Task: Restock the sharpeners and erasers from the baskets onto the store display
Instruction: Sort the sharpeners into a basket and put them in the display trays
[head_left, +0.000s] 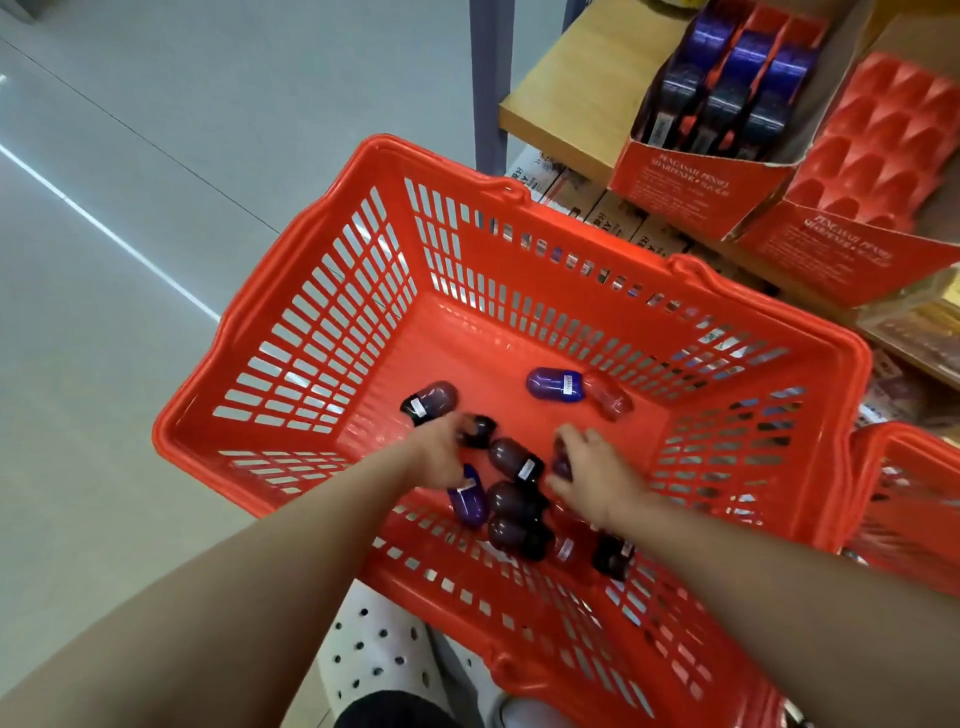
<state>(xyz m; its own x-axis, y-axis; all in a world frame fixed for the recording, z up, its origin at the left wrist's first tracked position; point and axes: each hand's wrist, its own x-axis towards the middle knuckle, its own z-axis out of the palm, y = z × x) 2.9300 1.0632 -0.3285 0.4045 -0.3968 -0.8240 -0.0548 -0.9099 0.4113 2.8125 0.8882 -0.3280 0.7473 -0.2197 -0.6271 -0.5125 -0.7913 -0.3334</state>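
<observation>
An orange plastic basket (322, 332) stands on the floor below me with several capsule-shaped sharpeners lying on its bottom, purple, dark and reddish. My left hand (439, 447) reaches into it and its fingers curl around a dark sharpener (478, 428). My right hand (592, 467) is in the basket too, gripping a purple sharpener (561, 460) between thumb and fingers. One purple sharpener (553, 383) lies apart near the basket's middle. On the wooden shelf, a red display box (691, 182) holds purple sharpeners in rows, and a second red display box (831, 249) holds an empty red tray (878, 135).
A second orange basket (909, 499) stands at the right, partly cut off. Lower shelves at the right carry boxed goods (618, 213). A grey shelf post (488, 78) rises at the shelf's corner. Pale floor spreads to the left. A white perforated shoe (374, 649) shows below the basket.
</observation>
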